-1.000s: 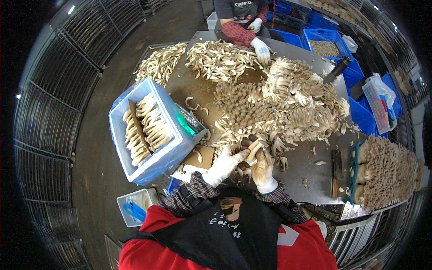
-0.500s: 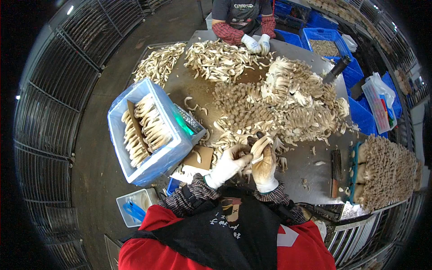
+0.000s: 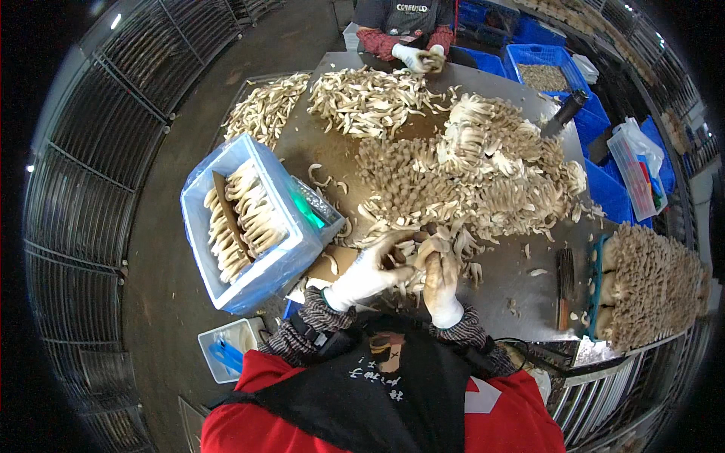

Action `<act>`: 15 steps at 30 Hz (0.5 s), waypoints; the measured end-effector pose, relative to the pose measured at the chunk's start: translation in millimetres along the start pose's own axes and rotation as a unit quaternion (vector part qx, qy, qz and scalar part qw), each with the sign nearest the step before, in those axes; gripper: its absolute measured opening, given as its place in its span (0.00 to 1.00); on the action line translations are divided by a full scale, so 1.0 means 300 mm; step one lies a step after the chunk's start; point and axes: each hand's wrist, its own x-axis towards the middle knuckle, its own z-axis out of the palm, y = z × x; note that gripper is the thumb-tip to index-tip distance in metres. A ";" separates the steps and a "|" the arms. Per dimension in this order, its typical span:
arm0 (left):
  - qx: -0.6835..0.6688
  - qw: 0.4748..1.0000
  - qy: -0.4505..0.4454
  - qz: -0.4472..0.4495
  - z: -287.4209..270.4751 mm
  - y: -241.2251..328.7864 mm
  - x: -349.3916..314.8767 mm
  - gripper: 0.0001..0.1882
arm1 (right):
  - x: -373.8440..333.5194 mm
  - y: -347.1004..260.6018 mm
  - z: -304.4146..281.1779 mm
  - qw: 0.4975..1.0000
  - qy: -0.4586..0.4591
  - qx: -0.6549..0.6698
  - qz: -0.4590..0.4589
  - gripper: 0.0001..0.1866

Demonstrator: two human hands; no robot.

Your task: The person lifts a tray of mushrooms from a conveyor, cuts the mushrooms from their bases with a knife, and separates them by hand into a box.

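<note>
My gloved right hand (image 3: 441, 283) is closed around mushrooms (image 3: 433, 246) whose pale ends show above its fingers; how many it holds cannot be made out. Just to its left is my gloved left hand (image 3: 371, 273), thumb and fingers curved apart with a gap between them and nothing visible inside. Its dark-stained fingertips are over loose mushrooms at the near edge of the pile. Beyond both hands spreads a big heap of clustered brown-capped mushrooms (image 3: 400, 175). To the left, a blue-lined box (image 3: 296, 253) contains rows of mushrooms on both sides of a cardboard divider (image 3: 232, 215).
Across the metal table (image 3: 498, 291), a co-worker's gloved hands (image 3: 420, 59) handle something small. Piles of loose mushrooms (image 3: 370, 102) lie on the far side. A brush-like dark tool (image 3: 565, 287) and a block of mushrooms (image 3: 649, 287) are at right. Blue crates (image 3: 608, 192) stand beyond.
My left hand has moved left, away from the right hand, and its fingers have spread. The right hand has turned slightly with its mushrooms. The co-worker's hands have lifted from the far pile.
</note>
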 end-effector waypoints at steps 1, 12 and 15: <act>-0.069 0.997 -0.009 -0.024 0.009 0.007 -0.007 0.42 | -0.007 -0.001 -0.002 0.999 -0.018 -0.031 -0.003 0.23; -0.213 0.976 0.022 -0.044 0.033 -0.006 -0.080 0.49 | -0.005 -0.114 0.027 0.945 -0.022 -0.295 -0.138 0.32; -0.255 0.964 0.052 -0.056 0.049 -0.013 -0.097 0.45 | 0.004 -0.143 0.028 0.922 -0.025 -0.339 -0.186 0.28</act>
